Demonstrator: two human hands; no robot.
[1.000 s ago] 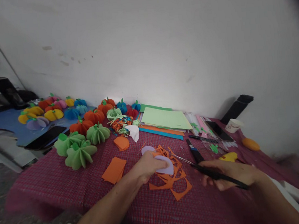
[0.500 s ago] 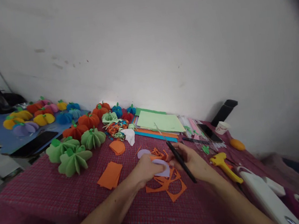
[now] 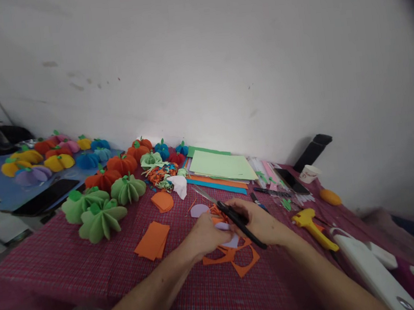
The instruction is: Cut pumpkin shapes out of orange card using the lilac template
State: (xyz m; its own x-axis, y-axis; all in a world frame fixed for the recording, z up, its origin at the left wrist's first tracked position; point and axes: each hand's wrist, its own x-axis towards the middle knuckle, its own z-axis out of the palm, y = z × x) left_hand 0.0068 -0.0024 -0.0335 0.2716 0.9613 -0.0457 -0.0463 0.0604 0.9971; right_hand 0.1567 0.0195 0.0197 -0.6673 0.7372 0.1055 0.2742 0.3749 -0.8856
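My left hand is closed on a pale lilac paper piece over a heap of orange paper offcuts on the red checked tablecloth. My right hand grips black-handled scissors, whose blades point up and left, right beside the lilac piece. Both hands meet at the middle of the table. A second lilac circle lies just beyond them.
Green, orange and blue paper pumpkins crowd the left and back. A stack of orange squares lies left of my hands. Coloured paper sheets, a phone, a yellow glue gun, a paper cup and a white object sit to the right.
My right hand has brought the scissors from the right side in to my left hand and the lilac piece. The scissors have tilted from upright to pointing left.
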